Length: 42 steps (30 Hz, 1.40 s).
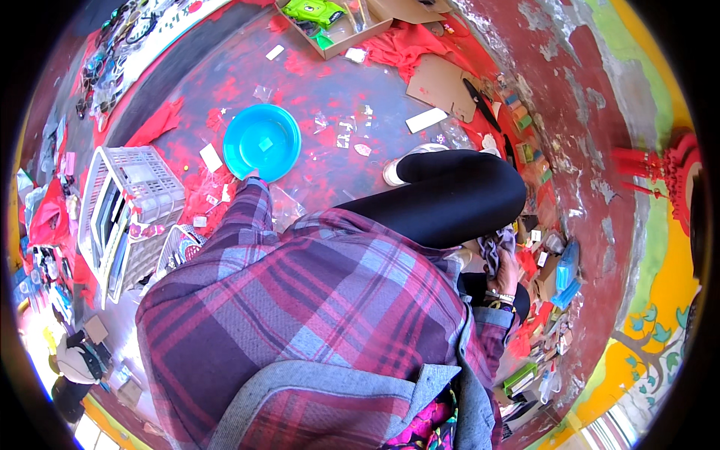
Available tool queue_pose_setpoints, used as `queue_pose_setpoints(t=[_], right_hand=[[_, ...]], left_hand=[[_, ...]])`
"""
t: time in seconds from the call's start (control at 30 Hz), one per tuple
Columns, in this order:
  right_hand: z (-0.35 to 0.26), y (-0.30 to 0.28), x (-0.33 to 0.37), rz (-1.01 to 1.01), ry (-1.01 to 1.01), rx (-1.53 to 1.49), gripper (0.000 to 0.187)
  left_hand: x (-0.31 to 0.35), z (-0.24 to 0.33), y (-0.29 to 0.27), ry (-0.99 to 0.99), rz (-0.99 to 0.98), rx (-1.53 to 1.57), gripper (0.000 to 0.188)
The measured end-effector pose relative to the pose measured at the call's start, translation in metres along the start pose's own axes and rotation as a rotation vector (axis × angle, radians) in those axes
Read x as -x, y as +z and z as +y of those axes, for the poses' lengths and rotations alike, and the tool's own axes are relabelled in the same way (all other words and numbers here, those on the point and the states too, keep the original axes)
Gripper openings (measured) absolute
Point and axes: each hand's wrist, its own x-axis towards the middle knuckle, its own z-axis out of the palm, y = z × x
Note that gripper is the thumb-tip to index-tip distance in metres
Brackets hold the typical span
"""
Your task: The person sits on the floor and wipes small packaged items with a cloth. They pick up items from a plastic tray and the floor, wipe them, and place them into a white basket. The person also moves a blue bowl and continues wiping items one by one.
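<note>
On the floor ahead sits a round blue plastic basin [289, 129] with a small pale square piece [265, 144] in its bottom. My left hand [253, 175] is at its near rim, closed on the edge; most of the fingers are hidden. To the right, beside my bent knee, my right hand [508, 274] is wrapped round a crumpled grey-purple cloth [492, 250].
A white plastic basket [154, 180] with flat items stands at the left. Cardboard pieces [439, 86] and an open carton [352, 39] lie ahead. Paper scraps, red cloth [397, 46] and small packages crowd the right-hand wall. Another person [75, 364] is at far lower left.
</note>
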Motion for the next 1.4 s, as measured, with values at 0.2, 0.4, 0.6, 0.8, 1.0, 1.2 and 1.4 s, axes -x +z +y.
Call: queue_pose_setpoints(t=[0.2, 0.4, 0.6, 0.8, 1.0, 1.2, 1.4], right_hand=[[0.0, 0.003, 0.0, 0.012, -0.017, 0.017, 0.02], [0.0, 0.0, 0.0, -0.047, -0.079, -0.042, 0.02], [-0.004, -0.003, 0.007, 0.03, -0.014, -0.024, 0.02], [-0.007, -0.001, 0.013, 0.013, -0.014, -0.11, 0.023], [-0.007, -0.003, 0.019, 0.047, -0.04, -0.208, 0.024], [-0.014, -0.01, 0.041, 0.003, -0.122, -0.441, 0.03], [-0.012, -0.027, 0.076, -0.012, -0.23, -0.583, 0.038]], left_hand=[[0.001, 0.014, 0.014, -0.019, -0.019, 0.017, 0.038], [0.026, 0.019, 0.039, 0.1, 0.056, -0.038, 0.041], [0.04, -0.007, 0.091, 0.097, -0.1, 0.003, 0.045], [0.057, -0.044, 0.171, 0.013, -0.21, -0.159, 0.043], [0.074, -0.089, 0.236, -0.037, -0.316, -0.273, 0.045], [0.072, -0.118, 0.252, 0.035, -0.393, -0.401, 0.049], [0.053, -0.12, 0.24, 0.053, -0.341, -0.54, 0.053]])
